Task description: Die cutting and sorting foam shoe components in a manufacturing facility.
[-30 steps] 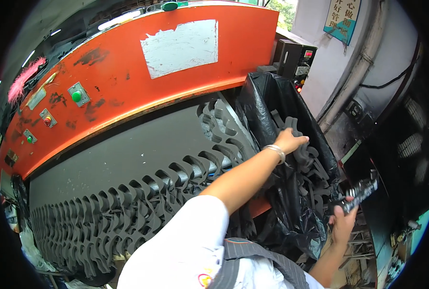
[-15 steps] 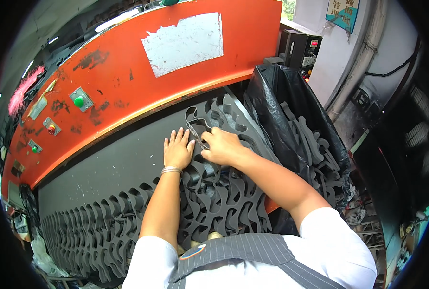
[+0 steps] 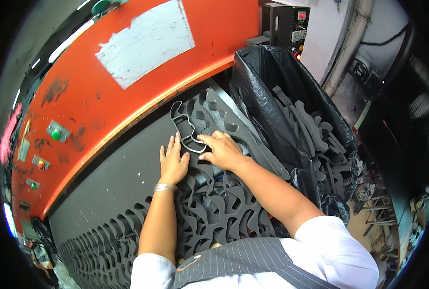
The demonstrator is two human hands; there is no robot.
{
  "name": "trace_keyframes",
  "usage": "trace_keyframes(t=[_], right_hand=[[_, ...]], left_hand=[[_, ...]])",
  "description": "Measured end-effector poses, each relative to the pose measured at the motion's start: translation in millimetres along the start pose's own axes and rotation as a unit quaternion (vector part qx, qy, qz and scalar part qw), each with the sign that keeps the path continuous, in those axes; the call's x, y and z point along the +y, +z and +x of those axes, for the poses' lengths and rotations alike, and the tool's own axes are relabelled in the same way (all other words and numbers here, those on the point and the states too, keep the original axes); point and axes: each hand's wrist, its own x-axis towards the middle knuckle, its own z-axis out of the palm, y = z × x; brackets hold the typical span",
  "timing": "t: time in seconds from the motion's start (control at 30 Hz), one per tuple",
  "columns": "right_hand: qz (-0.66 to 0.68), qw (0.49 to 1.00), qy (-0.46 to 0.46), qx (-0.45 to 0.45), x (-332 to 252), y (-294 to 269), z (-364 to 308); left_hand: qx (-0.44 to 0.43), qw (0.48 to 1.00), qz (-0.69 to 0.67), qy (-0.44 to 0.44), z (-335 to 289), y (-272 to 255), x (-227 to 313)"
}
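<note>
A metal cutting die [image 3: 187, 138], a thin wavy outline with crossbars, lies on a dark grey foam sheet [image 3: 115, 166]. My right hand [image 3: 224, 152] has its thumb and fingertips closed on the die's near right end. Flat on the foam, just left of that end, rests my left hand [image 3: 173, 165] with its fingers stretched out. Wavy cutouts run through the sheet beside and beyond the die. Toward me, a lattice of cut foam waste [image 3: 219, 202] hangs over the near edge.
An orange machine beam [image 3: 87, 103] with green and red buttons spans the far side. To the right stands a black plastic bag [image 3: 267, 96] holding several curved foam pieces [image 3: 310, 127]. A dark control box [image 3: 278, 26] sits behind it.
The die has gone from tilted up in my right hand to lying flat on the foam. My left hand stays flat beside it. The whole view has shifted and turned slightly.
</note>
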Motion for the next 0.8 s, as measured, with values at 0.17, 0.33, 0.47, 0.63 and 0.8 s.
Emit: trace_keyframes(t=[0.17, 0.33, 0.47, 0.63, 0.8], right_hand=[[0.009, 0.999, -0.033, 0.023, 18, -5, -2], [0.012, 0.997, -0.069, 0.044, 24, -8, 7], [-0.001, 0.998, -0.057, 0.04, 9, 4, 7], [-0.033, 0.998, -0.053, 0.011, -30, 26, -16], [-0.115, 0.978, -0.14, 0.107, -76, 38, -65]], left_hand=[[-0.008, 1.0, 0.003, 0.015, 8, 8, 4], [-0.009, 1.0, 0.01, 0.024, 17, 5, 5], [-0.014, 0.999, 0.028, 0.021, 9, -5, -4], [-0.011, 0.998, 0.042, 0.044, -31, -8, -36], [0.162, 0.964, -0.183, 0.102, -133, -46, -149]])
